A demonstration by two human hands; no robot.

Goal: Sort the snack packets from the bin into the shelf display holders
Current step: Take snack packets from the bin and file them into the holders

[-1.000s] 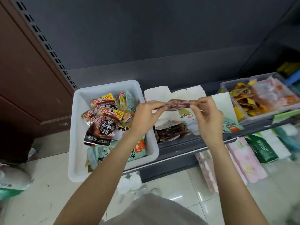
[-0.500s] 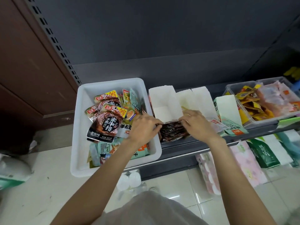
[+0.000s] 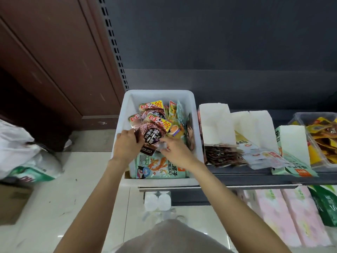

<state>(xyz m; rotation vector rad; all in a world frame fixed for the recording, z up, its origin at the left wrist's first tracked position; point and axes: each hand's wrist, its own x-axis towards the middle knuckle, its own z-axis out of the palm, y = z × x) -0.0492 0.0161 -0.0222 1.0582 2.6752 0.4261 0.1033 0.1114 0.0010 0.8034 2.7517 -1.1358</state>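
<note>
Both hands (image 3: 125, 143) (image 3: 175, 150) moved into white plastic bin (image 3: 125, 114), gripping glossy pkts (image 3: 151, 137).

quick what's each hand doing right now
Left hand: grips the dark snack packet in the white bin.
Right hand: pinches a small clear packet.

- The bin (image 3: 197, 136) sits mid-frame at the left end of the shelf (image 3: 255, 177), with snack packets (image 3: 155, 125) heaped in it.
- Both hands are in the bin: the left hand (image 3: 125, 143) at the left edge of a round-printed packet (image 3: 151, 137), the right hand (image 3: 175, 150) just right of it.
- To the right of the bin, display holders (image 3: 217, 123) stand in a row on the shelf.
- A clear tray (image 3: 299, 121) lies at the far right of the frame.
- Wrapped packs (image 3: 286, 216) lie under the shelf at lower right.
- A bag (image 3: 23, 152) rests on the floor at the left edge.
</note>
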